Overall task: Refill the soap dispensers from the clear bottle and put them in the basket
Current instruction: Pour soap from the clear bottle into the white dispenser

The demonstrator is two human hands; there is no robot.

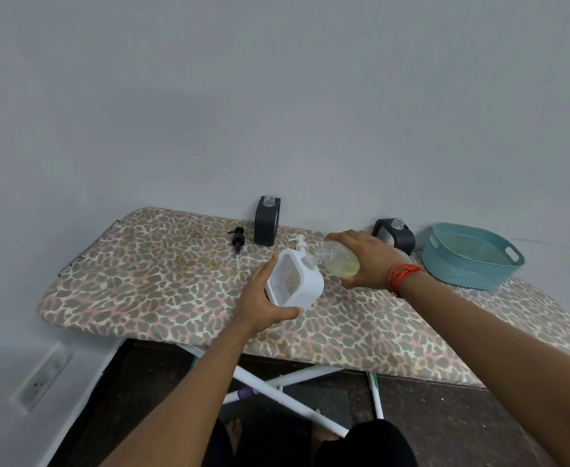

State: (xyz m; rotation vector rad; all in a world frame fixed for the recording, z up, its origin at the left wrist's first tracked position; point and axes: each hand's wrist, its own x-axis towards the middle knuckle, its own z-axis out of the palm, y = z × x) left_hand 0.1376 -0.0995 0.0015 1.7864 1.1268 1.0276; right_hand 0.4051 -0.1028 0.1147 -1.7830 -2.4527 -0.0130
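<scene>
My left hand point(266, 302) grips a white square soap dispenser point(302, 284), tilted, with its pump off and its neck open. My right hand point(367, 257) holds the clear bottle point(339, 260) of yellowish liquid, tipped on its side with its mouth at the dispenser's neck. A white pump point(299, 243) lies just behind them. Two black dispensers with open necks stand at the back, one at the centre point(266, 221) and one to the right point(394, 234). A black pump point(238, 240) lies left of the centre one. The teal basket point(472, 268) sits empty at the far right.
Everything rests on an ironing board point(162, 284) with a leopard-print cover, pushed against a grey wall. Its white legs point(287, 392) cross below, over a dark floor. A wall socket point(40, 379) is at the lower left.
</scene>
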